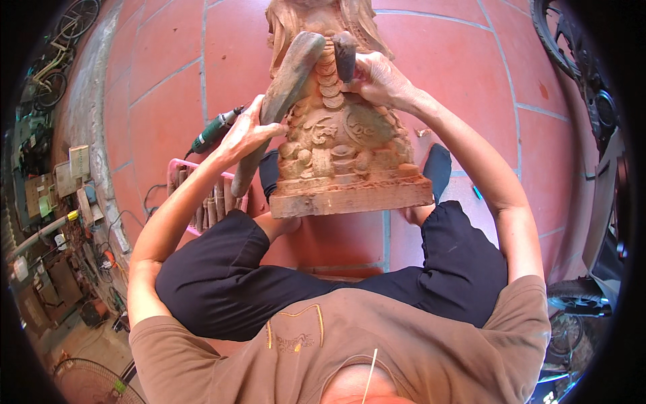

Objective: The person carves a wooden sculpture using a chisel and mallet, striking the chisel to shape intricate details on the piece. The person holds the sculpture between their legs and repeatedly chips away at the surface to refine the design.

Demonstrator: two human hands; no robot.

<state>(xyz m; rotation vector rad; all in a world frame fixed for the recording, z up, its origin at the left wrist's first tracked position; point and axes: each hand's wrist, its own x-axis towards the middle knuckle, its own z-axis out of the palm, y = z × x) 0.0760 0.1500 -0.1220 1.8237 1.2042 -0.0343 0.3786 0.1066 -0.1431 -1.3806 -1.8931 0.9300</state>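
A carved wooden sculpture (pixel 343 145) stands on the tiles between my legs, with a square base towards me and a column of stacked round discs higher up. My left hand (pixel 249 132) is closed round a long, worn wooden club (pixel 288 77), which slants along the carving's left side with its thick end near the discs. On the other side, my right hand (pixel 380 79) is closed against the carving's upper part. Its fingers grip a short dark wooden handle (pixel 345 55), apparently a chisel's; the tip is hidden.
A green power drill (pixel 215 131) lies left of the carving. Beside my left knee is a pink basket (pixel 176 163) full of wooden-handled tools (pixel 217 202). Clutter and a fan (pixel 87 382) line the left edge; motorbike parts (pixel 599 101) stand at right.
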